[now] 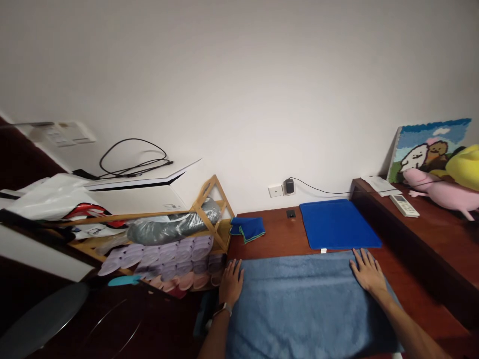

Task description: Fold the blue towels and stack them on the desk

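A grey-blue towel lies spread over the reddish-brown desk, slightly wrinkled. At its upper left corner rests my left hand, palm down with fingers apart, a watch on the wrist. My right hand is flat on the upper right corner, its fingers spread. Neither hand grips anything. Beyond the towel is a bright blue flat mat with a small white tag at its front edge. A folded dark blue cloth with green edging sits near the desk's left side.
On the left stands a wooden rack with purple and pink items, below a white printer-like box with a black cable. The raised right ledge holds a remote, a pink plush and a picture.
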`<state>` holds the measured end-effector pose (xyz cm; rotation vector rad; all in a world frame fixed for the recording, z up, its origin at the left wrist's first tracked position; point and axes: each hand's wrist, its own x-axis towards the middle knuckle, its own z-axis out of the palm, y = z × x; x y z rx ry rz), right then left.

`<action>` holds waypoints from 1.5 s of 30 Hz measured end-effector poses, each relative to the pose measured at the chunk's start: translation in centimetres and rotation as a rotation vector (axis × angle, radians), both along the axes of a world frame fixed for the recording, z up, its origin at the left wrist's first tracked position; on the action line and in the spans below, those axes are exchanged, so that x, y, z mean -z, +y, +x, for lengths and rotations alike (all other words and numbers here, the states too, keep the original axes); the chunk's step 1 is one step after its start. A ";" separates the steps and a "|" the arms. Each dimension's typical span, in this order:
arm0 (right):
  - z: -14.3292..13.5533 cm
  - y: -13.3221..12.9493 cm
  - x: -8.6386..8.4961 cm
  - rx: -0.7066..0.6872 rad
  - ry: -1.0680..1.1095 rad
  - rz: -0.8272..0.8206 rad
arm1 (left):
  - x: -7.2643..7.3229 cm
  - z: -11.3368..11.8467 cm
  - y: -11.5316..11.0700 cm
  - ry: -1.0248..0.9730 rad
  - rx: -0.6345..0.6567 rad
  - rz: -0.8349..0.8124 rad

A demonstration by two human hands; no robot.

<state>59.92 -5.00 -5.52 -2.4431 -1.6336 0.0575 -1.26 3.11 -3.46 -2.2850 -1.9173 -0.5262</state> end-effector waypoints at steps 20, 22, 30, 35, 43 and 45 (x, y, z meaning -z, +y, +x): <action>1.7 -0.8 1.9 -0.131 -0.060 0.107 | 0.3 -0.9 0.4 0.114 -0.025 -0.024; 1.4 -0.9 1.7 -0.109 -0.069 0.096 | 0.4 -0.6 0.0 0.128 -0.073 -0.002; 1.4 -0.6 0.0 -0.114 -0.091 0.061 | -1.0 -0.3 0.1 0.155 -0.103 -0.005; 1.7 -0.3 1.1 -0.245 -0.097 0.102 | -0.8 -0.9 0.3 0.118 0.095 0.004; 0.5 0.1 1.0 -0.129 -0.116 0.030 | 0.4 -0.4 1.0 0.091 0.008 -0.055; 0.3 0.1 0.6 -0.094 -0.106 0.012 | 0.2 -0.3 1.2 0.093 -0.004 -0.073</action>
